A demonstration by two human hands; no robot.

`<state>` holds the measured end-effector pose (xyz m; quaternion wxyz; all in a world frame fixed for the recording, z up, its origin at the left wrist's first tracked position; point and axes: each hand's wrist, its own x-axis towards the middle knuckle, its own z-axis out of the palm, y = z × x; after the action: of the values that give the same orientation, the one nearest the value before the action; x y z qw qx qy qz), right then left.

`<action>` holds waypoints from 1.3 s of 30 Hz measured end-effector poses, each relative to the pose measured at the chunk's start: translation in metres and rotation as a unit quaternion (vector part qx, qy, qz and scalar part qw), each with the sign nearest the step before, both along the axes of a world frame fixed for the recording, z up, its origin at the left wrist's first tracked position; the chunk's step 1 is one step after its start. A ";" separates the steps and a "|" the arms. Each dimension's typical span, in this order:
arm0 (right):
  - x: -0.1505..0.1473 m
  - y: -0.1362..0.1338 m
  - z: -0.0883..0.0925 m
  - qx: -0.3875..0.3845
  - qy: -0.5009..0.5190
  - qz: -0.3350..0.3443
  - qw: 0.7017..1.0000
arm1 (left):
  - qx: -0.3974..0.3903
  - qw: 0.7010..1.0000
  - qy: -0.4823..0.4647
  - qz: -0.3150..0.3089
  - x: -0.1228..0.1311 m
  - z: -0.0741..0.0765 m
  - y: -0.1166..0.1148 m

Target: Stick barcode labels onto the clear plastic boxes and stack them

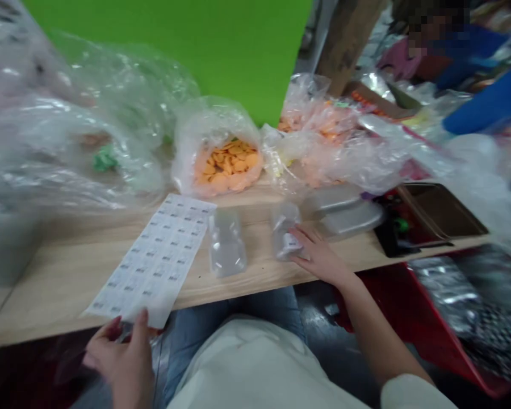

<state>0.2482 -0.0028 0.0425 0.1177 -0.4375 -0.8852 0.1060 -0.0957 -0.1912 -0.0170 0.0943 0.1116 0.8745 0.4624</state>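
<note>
A white sheet of printed labels [157,255] lies on the wooden table [63,267], its lower end over the front edge. My left hand [121,346] is at that lower end, thumb and fingers apart; whether it touches the sheet is unclear. One clear plastic container [227,244] rests right of the sheet. Beside it, a second clear container [284,218] bears a white label [292,242]. My right hand [317,253] lies on this label and the container's right side, fingers spread. More clear containers [349,218] sit beyond that hand.
An open bag of orange pieces [227,165] stands at the back, between clear plastic bags [85,165] and further bags [357,153]. A black tray with a clear lid [443,210] is at the right. Below it is a red crate [438,335]. A green panel [174,45] rises behind.
</note>
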 end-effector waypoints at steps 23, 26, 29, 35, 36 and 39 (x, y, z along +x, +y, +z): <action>-0.306 -0.106 -0.039 -0.023 0.108 0.429 0.897 | 0.082 0.964 -0.110 -0.228 -0.018 -0.003 -0.046; -0.308 -0.104 -0.036 0.028 0.052 0.454 0.889 | 0.045 0.964 -0.068 -0.251 -0.022 -0.003 -0.045; -0.307 -0.102 -0.037 0.044 0.043 0.442 0.895 | 0.014 0.965 -0.035 -0.258 -0.025 -0.004 -0.043; -0.305 -0.092 -0.037 0.028 0.079 0.454 0.887 | -0.021 0.959 -0.023 -0.283 -0.031 -0.003 -0.040; -0.304 -0.091 -0.036 0.034 0.076 0.465 0.881 | -0.031 0.956 -0.010 -0.291 -0.033 -0.002 -0.040; -0.303 -0.090 -0.034 0.045 0.063 0.474 0.877 | -0.063 0.952 0.035 -0.299 -0.034 0.001 -0.038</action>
<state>-0.0544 -0.0932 0.0080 0.1288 0.0483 -0.9810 0.1365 -0.1294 -0.2293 -0.0162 0.2043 0.3780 0.8311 0.3530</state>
